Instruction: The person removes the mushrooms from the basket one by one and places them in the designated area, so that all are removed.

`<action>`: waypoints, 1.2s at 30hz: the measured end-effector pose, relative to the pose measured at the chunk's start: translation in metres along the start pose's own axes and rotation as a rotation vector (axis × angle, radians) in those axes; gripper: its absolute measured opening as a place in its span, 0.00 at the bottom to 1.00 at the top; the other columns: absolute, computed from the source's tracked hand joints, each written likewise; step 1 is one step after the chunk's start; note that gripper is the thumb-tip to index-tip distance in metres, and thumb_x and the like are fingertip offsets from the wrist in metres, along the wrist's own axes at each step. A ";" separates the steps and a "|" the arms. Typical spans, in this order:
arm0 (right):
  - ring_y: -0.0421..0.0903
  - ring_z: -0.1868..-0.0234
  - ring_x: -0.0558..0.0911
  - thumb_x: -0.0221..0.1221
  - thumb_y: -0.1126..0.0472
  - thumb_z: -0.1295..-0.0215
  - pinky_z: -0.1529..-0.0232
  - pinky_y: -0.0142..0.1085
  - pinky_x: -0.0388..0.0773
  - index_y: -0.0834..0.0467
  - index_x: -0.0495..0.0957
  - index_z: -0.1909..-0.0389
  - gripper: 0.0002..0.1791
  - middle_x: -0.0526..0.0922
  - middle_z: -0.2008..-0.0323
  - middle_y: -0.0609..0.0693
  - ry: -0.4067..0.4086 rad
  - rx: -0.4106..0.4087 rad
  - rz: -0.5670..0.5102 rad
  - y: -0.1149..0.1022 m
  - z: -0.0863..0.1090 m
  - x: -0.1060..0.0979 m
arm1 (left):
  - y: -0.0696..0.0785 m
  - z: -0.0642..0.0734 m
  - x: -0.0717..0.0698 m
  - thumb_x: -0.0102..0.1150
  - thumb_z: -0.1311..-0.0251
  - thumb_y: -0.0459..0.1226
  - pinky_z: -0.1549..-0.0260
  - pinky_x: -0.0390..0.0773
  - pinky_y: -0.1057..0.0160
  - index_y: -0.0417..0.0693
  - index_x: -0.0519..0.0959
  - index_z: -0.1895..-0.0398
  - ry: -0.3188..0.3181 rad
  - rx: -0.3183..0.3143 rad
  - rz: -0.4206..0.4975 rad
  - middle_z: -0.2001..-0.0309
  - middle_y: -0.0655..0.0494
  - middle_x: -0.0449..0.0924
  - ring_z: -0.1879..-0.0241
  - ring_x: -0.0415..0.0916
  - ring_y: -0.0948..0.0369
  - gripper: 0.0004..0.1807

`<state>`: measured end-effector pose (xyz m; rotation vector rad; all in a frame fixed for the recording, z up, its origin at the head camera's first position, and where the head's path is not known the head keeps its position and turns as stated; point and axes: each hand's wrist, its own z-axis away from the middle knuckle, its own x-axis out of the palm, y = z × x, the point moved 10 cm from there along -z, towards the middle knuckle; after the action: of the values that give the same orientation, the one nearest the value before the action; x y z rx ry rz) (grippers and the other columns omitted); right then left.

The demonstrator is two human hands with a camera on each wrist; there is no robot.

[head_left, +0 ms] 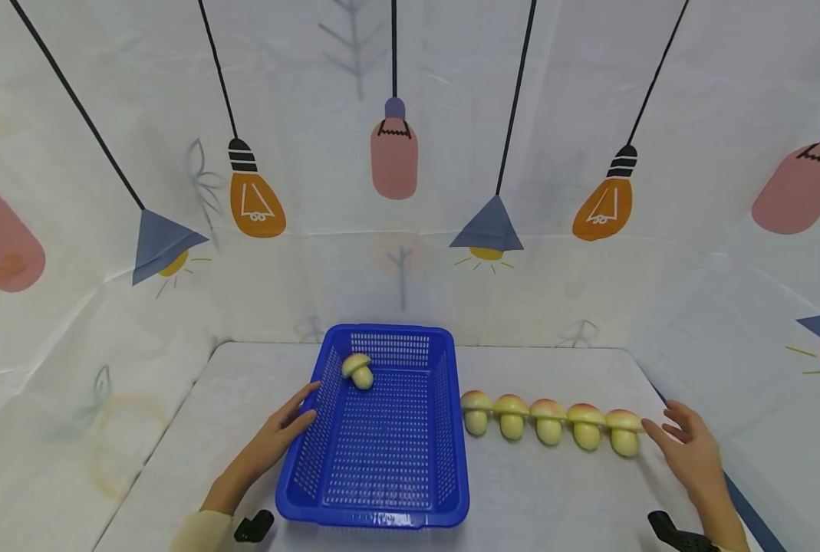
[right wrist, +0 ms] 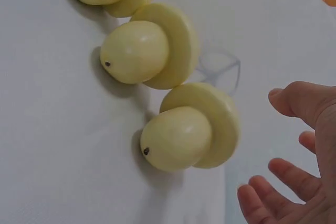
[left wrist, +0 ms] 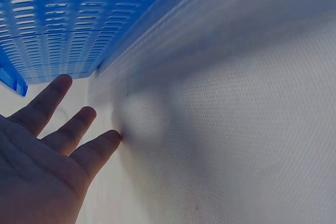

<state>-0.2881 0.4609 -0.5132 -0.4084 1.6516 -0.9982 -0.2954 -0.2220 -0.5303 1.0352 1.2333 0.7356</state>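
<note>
A blue plastic basket [head_left: 375, 445] with slotted walls lies in the middle of the table, one toy mushroom [head_left: 360, 372] near its back left corner. At the basket's left rim is my left hand [head_left: 271, 441], fingers spread and extended; whether they touch the rim I cannot tell. To the right of the basket, several yellow-green toy mushrooms with reddish cap tops stand in a row, cap against cap. Beside the rightmost mushroom [head_left: 624, 434], my right hand [head_left: 693, 452] has its fingers loosely spread. The right wrist view shows a gap between this hand and that mushroom [right wrist: 178, 137].
The white table [head_left: 541, 491] ends at the back against a hanging white cloth [head_left: 520, 299] printed with lamps and bulbs. Cloth also hangs along both sides. Each wrist wears a black device; the left one [head_left: 254, 527] sits near the basket's front left corner.
</note>
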 end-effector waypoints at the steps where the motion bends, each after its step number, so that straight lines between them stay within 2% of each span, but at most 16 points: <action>1: 0.74 0.34 0.68 0.60 0.49 0.27 0.72 0.14 0.63 0.66 0.51 0.21 0.45 0.63 0.29 0.77 0.006 -0.018 0.005 -0.003 0.000 -0.002 | 0.000 0.000 0.000 0.45 0.20 0.46 0.35 0.69 0.32 0.61 0.54 0.17 -0.001 -0.001 0.003 0.18 0.37 0.50 0.24 0.54 0.30 0.31; 9: 0.76 0.35 0.69 0.64 0.51 0.29 0.69 0.11 0.58 0.68 0.53 0.22 0.45 0.63 0.28 0.76 0.048 -0.118 0.053 -0.035 0.005 -0.007 | 0.000 -0.002 0.000 0.45 0.20 0.47 0.35 0.68 0.31 0.61 0.53 0.17 -0.003 -0.001 0.003 0.18 0.38 0.49 0.24 0.54 0.30 0.32; 14: 0.73 0.38 0.72 0.66 0.58 0.32 0.64 0.09 0.59 0.68 0.60 0.25 0.41 0.68 0.31 0.74 0.124 -0.230 0.043 -0.063 0.013 -0.006 | -0.001 -0.002 0.000 0.45 0.20 0.47 0.35 0.68 0.31 0.61 0.53 0.17 -0.005 -0.005 0.001 0.18 0.38 0.49 0.24 0.54 0.30 0.32; 16: 0.73 0.39 0.72 0.66 0.59 0.33 0.63 0.10 0.60 0.68 0.61 0.25 0.40 0.69 0.32 0.74 0.127 -0.270 0.031 -0.073 0.015 -0.001 | -0.001 -0.002 0.000 0.45 0.20 0.47 0.35 0.69 0.31 0.61 0.53 0.17 -0.004 -0.008 0.001 0.18 0.38 0.50 0.24 0.54 0.30 0.32; 22: 0.70 0.37 0.73 0.68 0.57 0.34 0.59 0.11 0.62 0.64 0.62 0.24 0.41 0.69 0.30 0.70 0.054 -0.338 0.027 -0.098 0.023 0.026 | 0.000 -0.002 0.000 0.45 0.20 0.47 0.35 0.68 0.31 0.62 0.53 0.17 -0.004 -0.006 0.000 0.18 0.38 0.50 0.24 0.54 0.30 0.32; 29: 0.68 0.39 0.75 0.71 0.61 0.37 0.56 0.11 0.63 0.65 0.66 0.27 0.39 0.71 0.32 0.70 0.036 -0.472 -0.004 -0.134 0.033 0.045 | 0.001 -0.003 0.001 0.45 0.20 0.46 0.33 0.64 0.30 0.60 0.53 0.17 -0.016 0.004 -0.013 0.18 0.39 0.47 0.23 0.50 0.30 0.32; 36: 0.66 0.40 0.77 0.70 0.61 0.36 0.53 0.21 0.73 0.64 0.66 0.27 0.38 0.73 0.33 0.67 -0.077 -0.576 -0.048 -0.172 0.045 0.078 | 0.000 -0.001 -0.001 0.45 0.20 0.47 0.32 0.61 0.29 0.60 0.52 0.17 -0.002 -0.008 -0.022 0.18 0.40 0.47 0.23 0.49 0.31 0.32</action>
<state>-0.3117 0.2874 -0.4297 -0.8592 1.8501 -0.5150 -0.2964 -0.2224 -0.5298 1.0138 1.2374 0.7218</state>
